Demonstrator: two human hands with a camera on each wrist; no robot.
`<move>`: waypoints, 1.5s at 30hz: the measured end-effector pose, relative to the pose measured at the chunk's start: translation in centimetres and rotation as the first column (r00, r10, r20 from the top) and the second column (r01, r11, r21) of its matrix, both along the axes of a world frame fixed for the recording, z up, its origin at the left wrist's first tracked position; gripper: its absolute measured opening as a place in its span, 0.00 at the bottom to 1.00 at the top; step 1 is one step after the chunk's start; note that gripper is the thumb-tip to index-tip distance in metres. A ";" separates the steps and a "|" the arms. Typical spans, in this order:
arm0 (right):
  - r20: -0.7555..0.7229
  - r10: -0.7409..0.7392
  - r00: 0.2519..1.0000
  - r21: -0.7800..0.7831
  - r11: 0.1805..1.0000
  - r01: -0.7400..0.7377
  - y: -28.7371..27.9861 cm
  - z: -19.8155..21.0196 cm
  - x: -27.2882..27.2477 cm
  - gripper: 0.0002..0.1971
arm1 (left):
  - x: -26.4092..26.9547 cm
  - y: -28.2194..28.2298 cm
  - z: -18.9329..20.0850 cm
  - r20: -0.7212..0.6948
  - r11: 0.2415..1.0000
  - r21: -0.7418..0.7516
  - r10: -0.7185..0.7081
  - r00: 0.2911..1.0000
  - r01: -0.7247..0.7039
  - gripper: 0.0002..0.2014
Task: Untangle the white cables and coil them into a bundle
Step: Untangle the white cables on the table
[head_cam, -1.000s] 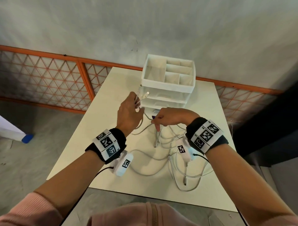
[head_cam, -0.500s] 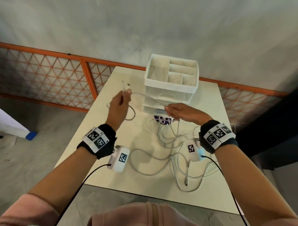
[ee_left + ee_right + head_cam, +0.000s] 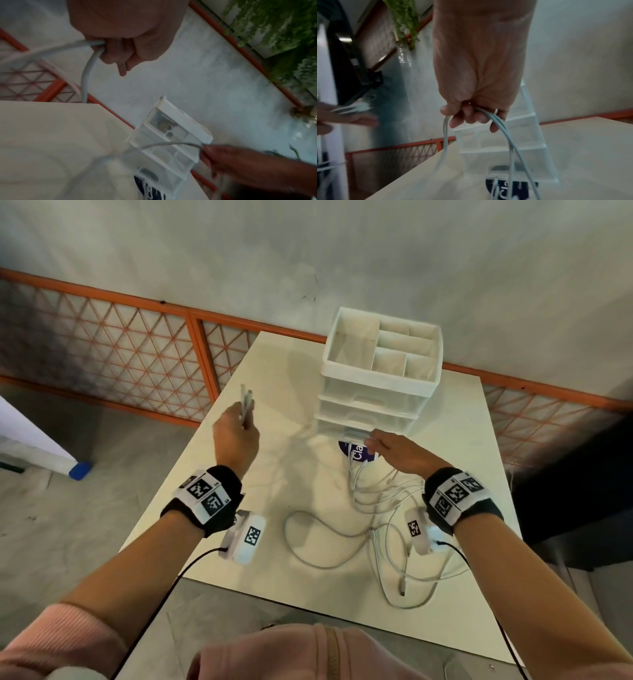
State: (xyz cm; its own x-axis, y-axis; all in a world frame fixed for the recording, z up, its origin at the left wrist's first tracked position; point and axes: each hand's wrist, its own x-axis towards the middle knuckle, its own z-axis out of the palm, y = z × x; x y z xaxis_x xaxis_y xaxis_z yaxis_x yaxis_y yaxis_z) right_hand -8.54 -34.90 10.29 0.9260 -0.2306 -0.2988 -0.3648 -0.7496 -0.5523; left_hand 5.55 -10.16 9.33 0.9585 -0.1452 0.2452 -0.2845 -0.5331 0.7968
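Observation:
White cables [image 3: 380, 529] lie in tangled loops on the cream table [image 3: 298, 364], toward its right front. My left hand [image 3: 236, 436] is raised over the table's left side and grips cable ends [image 3: 246, 402] that stick up from its fist; in the left wrist view the cable [image 3: 87, 65] bends down from the curled fingers [image 3: 120, 56]. My right hand [image 3: 394, 448] hovers in front of the drawer unit, its fingers [image 3: 471, 116] curled round cable strands [image 3: 498, 121] that drop to the table. A blurred strand spans between both hands.
A white plastic drawer organiser [image 3: 380, 368] with open top compartments stands at the table's back middle. A dark blue label [image 3: 356, 453] lies in front of it under the cables. An orange lattice railing [image 3: 102, 350] runs behind the table.
My left hand has swung out to the left and up with the cable ends, pulling a strand away from the tangle. My right hand moved back toward the drawer unit, holding its strands.

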 end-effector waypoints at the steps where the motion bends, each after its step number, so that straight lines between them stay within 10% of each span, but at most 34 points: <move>1: -0.001 0.038 0.999 0.010 0.999 -0.038 0.7 0.4 0.5 0.14 | -0.5 -0.5 -0.2 0.035 0.996 -0.019 -0.088 0.996 0.089 0.12; 4: -0.001 0.150 0.989 0.049 0.987 -0.150 2.9 1.4 2.3 0.14 | -2.2 -2.5 -0.3 0.067 0.919 -0.085 -0.380 0.923 0.385 0.13; 9: 0.148 0.208 0.967 0.143 0.963 -0.229 5.0 2.3 5.1 0.17 | -3.2 -4.1 -0.3 -0.326 0.808 -0.254 -0.589 0.740 0.531 0.15; 14: 0.238 -0.095 0.967 0.171 0.984 0.054 2.6 -1.4 5.6 0.18 | -0.7 -3.0 -0.7 -0.154 0.909 0.036 -0.407 0.901 0.416 0.11; 18: -0.130 -0.194 0.972 -0.005 0.981 0.195 0.2 -7.2 3.9 0.16 | 1.2 -2.2 -1.4 -0.177 0.847 0.357 -0.352 0.919 0.393 0.12; 27: -0.324 -0.232 0.917 -0.147 0.970 0.193 0.6 -12.2 2.4 0.12 | 0.5 -3.0 -4.1 -0.347 0.755 0.395 -0.404 0.846 0.523 0.14; 37: 0.041 -0.085 0.996 0.381 0.922 0.063 2.2 -1.3 2.9 0.09 | -2.2 -7.2 -2.3 -0.262 0.873 -0.075 -0.483 0.836 0.481 0.15; 45: 0.124 -0.015 0.992 0.384 0.923 -0.034 4.9 0.8 1.3 0.06 | -4.5 -8.4 0.1 -0.349 0.729 -0.460 -0.674 0.651 0.507 0.17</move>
